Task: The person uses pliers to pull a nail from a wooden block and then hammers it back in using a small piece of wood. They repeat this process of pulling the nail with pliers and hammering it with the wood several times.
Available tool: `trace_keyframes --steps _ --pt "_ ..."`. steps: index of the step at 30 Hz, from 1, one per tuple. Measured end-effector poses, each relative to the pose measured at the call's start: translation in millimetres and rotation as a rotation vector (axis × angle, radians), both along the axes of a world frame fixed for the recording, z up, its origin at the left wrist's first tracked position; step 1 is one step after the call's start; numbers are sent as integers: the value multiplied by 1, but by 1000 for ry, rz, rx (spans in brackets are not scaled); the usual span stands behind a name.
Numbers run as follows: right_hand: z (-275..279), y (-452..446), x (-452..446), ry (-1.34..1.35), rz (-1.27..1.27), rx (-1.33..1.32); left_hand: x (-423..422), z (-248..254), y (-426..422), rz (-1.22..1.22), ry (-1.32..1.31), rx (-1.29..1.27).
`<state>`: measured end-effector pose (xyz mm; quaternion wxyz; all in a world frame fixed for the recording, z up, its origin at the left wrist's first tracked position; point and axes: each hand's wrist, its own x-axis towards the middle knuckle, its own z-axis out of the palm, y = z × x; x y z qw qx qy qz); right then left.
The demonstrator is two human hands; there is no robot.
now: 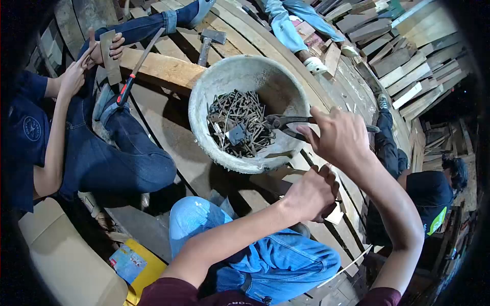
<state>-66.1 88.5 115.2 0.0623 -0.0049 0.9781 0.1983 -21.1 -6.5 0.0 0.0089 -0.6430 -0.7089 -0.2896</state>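
Observation:
My right hand (343,133) is closed around the handles of a pair of pincers (286,121), whose jaws reach over the rim of a round bucket (240,164). Inside the bucket lies a heap of rusty nails (237,109) with a small bluish-grey block (236,134) on top. Just below, my left hand (312,196) has its fingers wrapped round a pale piece of wood (335,214), mostly hidden by the hand. Whether the pincers grip a nail is not visible.
At left, a person's hand (74,79) holds a flat wood piece (109,57). A handsaw (126,89) and a hammer (208,43) lie beyond. Stacked boards (413,71) stand upper right; another person (426,196) sits at right. A yellow box (138,268) is lower left.

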Motion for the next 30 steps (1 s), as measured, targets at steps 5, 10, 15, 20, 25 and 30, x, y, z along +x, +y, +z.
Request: trace_keyframes --steps 5,10,15,20,25,30 --pt "16 7 5 45 -53 -32 -1 6 5 -23 -28 -91" --pt "32 23 25 177 -185 -99 0 -1 3 56 35 33" --pt "18 57 75 327 -506 -132 -2 12 1 96 54 -31" --pt "-51 105 145 307 -751 -203 -12 16 -1 139 -48 58" --pt "-156 115 203 128 -1099 -473 -21 19 -8 180 -104 176" --pt "-249 121 251 219 -1092 -675 -27 14 -14 154 -75 247"
